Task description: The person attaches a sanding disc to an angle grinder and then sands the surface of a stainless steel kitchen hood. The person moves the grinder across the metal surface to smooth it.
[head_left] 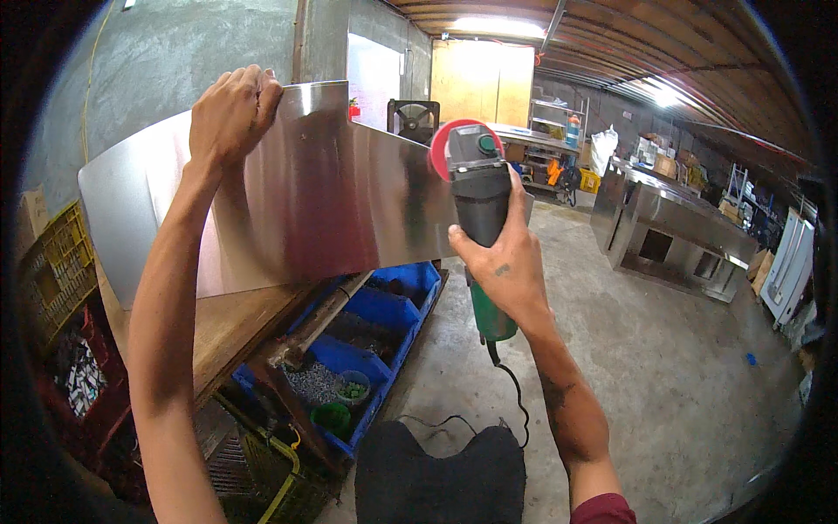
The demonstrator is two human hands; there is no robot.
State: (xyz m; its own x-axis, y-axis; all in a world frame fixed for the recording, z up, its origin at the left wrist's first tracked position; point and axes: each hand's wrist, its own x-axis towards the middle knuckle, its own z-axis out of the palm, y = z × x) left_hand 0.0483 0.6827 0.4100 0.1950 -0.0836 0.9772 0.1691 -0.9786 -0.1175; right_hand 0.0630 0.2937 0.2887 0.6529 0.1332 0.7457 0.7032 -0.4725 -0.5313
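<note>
Gripping a metal sheet [332,192] by its top with left hand [234,115], clasping an angle grinder [483,196] in right hand [508,269], blue bins [353,356] below.

text/signs: none readable | angle grinder [481,196]: marks, if any, apparently too small to read

the panel [323,188] at centre left is smooth, glossy sheet metal with blurry reflections. the angle grinder [480,205] has a matt, plastic-looking body. the desk [229,336] at lower left is wood, the bins [417,310] beside it plastic. the wall [201,44] at upper left looks rough and matt.
</note>
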